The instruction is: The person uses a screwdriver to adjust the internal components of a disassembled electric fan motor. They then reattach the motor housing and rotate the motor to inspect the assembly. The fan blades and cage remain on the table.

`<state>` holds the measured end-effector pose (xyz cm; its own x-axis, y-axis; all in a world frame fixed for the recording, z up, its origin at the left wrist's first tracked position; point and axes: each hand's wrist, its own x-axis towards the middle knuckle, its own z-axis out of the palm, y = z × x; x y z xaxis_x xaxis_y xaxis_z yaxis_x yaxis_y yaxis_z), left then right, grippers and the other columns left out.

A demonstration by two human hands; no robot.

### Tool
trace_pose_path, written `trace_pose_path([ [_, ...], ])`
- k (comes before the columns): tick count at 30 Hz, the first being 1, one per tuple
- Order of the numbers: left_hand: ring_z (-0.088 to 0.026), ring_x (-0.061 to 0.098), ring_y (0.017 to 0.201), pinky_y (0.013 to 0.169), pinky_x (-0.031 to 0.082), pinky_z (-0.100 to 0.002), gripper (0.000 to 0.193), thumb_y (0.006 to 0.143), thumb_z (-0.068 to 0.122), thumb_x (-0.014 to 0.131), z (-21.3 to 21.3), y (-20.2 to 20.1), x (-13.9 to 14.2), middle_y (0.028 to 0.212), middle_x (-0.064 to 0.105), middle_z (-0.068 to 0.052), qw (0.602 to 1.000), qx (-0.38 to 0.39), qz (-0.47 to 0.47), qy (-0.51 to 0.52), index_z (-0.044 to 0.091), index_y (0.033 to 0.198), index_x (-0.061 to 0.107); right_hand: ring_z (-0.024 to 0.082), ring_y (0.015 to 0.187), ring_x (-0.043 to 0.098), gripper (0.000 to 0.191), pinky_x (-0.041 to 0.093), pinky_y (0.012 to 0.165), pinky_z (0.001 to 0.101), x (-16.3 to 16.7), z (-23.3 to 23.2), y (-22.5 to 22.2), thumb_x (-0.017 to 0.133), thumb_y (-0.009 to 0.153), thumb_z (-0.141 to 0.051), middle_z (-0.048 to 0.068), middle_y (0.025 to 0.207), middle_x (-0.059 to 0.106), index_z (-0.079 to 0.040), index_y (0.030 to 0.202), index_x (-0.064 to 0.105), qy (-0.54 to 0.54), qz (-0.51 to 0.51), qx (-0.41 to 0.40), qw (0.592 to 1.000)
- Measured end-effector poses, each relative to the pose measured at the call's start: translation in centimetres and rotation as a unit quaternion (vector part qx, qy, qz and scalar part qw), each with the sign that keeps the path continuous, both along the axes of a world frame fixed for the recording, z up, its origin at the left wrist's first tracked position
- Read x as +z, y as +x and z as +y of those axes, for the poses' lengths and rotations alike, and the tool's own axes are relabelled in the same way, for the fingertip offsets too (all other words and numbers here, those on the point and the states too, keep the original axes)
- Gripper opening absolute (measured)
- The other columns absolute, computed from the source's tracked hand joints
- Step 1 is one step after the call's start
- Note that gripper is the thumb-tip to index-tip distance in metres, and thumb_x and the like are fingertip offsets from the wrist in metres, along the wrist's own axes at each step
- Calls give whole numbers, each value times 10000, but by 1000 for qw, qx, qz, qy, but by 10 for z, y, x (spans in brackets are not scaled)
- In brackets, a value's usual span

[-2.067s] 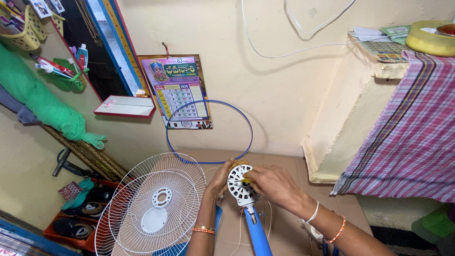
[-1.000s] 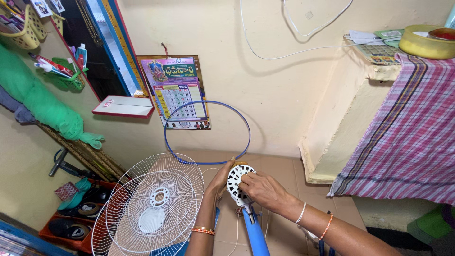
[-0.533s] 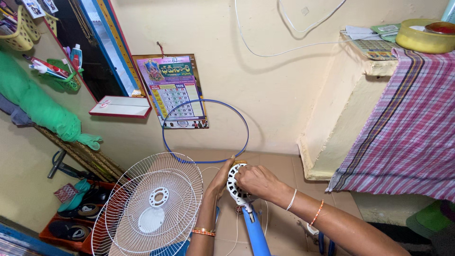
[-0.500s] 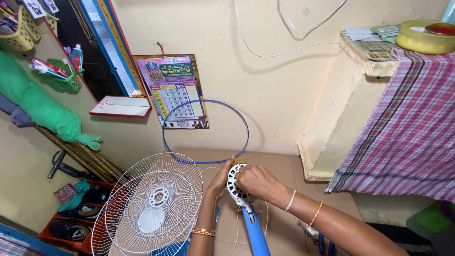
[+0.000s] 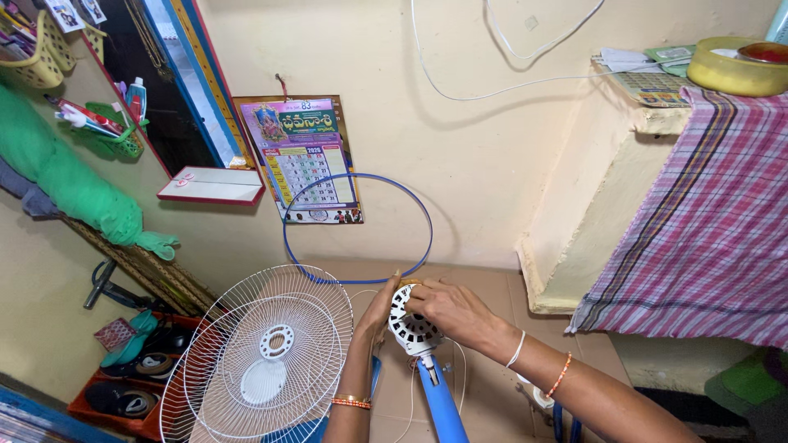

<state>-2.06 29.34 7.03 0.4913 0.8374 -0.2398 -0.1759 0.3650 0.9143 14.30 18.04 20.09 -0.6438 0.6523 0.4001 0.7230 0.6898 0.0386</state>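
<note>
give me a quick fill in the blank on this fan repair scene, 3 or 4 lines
1. Both hands, left hand and right hand, hold the round white fan motor housing atop a ____ pole.
2. The white wire fan guard lies to the person's ____ of the motor.
3. A thin blue ____ leans against the wall.
4. The calendar hangs on the ____.

Missing words: blue; left; ring; wall

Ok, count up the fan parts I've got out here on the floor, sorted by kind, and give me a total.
White wire fan guards, leaning on each other: 2
Blue ring against the wall: 1
White motor housing, held between the left hand and the right hand: 1
Blue stand pole: 1
Total: 5
</note>
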Motion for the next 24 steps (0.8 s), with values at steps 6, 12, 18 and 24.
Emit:
trace_pose_path([
  [6, -162, 732, 909, 772, 606, -305, 629, 1012, 567, 410, -2, -1, 5, 1056, 757, -81, 999, -9, -33, 5, 65, 1285, 673, 205, 1021, 631, 142, 567, 781, 370, -12, -2, -6, 642, 805, -88, 23, 972, 626, -104, 938, 691, 19, -56, -6, 998],
  [12, -148, 720, 833, 711, 600, -305, 606, 1029, 559, 385, -4, -1, 6, 1027, 748, -72, 1000, -2, -27, -12, 87, 1259, 687, 202, 973, 613, 92, 516, 836, 363, -27, -3, -10, 647, 815, -132, 32, 920, 620, -91, 887, 687, 60, -95, -3, 994],
  [18, -161, 724, 883, 777, 596, -316, 610, 1026, 541, 378, 0, 3, 2, 1048, 759, -76, 1000, 8, 2, 6, 69, 1250, 692, 187, 981, 602, 136, 514, 859, 348, -34, -4, -11, 627, 813, -134, 36, 956, 624, -78, 919, 690, 82, -80, -1, 993],
  [24, -163, 728, 920, 816, 605, -312, 630, 1033, 538, 368, 4, 4, -1, 1072, 763, -93, 999, 9, 18, 34, 42, 1251, 691, 196, 968, 595, 121, 509, 883, 356, -37, -7, -10, 625, 817, -144, 38, 940, 602, -89, 919, 660, 95, -72, 21, 993],
])
